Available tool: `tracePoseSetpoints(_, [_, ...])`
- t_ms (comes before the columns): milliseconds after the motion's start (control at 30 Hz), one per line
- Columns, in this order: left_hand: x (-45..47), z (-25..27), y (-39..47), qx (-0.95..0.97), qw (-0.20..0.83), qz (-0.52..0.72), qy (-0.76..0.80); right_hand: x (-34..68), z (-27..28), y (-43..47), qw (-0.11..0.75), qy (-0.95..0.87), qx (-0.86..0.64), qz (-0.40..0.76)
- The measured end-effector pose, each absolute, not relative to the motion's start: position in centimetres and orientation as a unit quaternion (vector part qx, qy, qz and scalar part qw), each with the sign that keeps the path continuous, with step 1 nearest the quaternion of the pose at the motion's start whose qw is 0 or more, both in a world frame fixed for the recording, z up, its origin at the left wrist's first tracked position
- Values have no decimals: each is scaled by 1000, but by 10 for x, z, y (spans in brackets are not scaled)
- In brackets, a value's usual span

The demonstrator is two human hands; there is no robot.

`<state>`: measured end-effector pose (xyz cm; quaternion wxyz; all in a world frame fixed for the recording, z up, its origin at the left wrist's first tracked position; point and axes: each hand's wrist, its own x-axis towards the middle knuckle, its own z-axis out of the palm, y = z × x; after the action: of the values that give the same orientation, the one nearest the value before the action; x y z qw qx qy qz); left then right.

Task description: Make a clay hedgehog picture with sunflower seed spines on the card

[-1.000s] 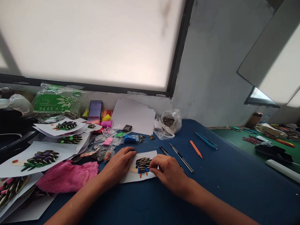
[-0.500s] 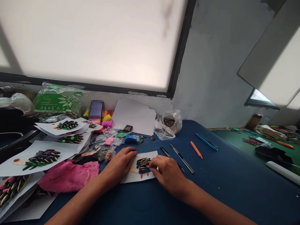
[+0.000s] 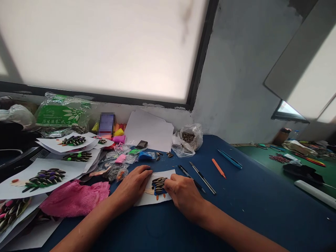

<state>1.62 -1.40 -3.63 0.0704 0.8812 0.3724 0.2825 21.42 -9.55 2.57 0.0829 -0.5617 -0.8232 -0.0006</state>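
Note:
A small white paper (image 3: 147,200) lies before me, bearing a blue clay shape with rows of sunflower seeds (image 3: 159,185) pressed on it, a pale clay part at its left and two orange stubs below. My left hand (image 3: 135,182) lies over the paper's left edge, fingers stretched out. At the picture's right side, my right hand (image 3: 182,190) has thumb and forefinger pinched together against the seeds; whatever is between the fingertips is hidden. A few loose seeds (image 3: 169,154) sit on the blue table (image 3: 225,217) beyond the paper.
Right of the paper lie a black pen (image 3: 191,179), a silver pen (image 3: 202,177), an orange pen (image 3: 218,168) and blue tweezers (image 3: 229,159). Behind stand a seed bag (image 3: 187,140) and white sheets (image 3: 149,131). Finished seed pictures (image 3: 46,179) and a pink cloth (image 3: 76,199) are left.
My right hand's fingers have curled in more and cover the right end of the seed rows. My left hand stays on the paper. The whole view has shifted slightly.

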Motion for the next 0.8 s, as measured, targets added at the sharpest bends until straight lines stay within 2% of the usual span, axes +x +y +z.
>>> tracePoseSetpoints(300, [15, -36, -14, 881, 66, 286, 370, 208, 26, -94, 45, -828, -559, -23])
tracePoseSetpoints(533, [16, -35, -15, 881, 59, 288, 371, 217, 47, -99, 94, -807, -583, 0])
tracePoseSetpoints(800, [16, -36, -14, 880, 57, 292, 370, 227, 57, -47, 88, -787, -611, -14])
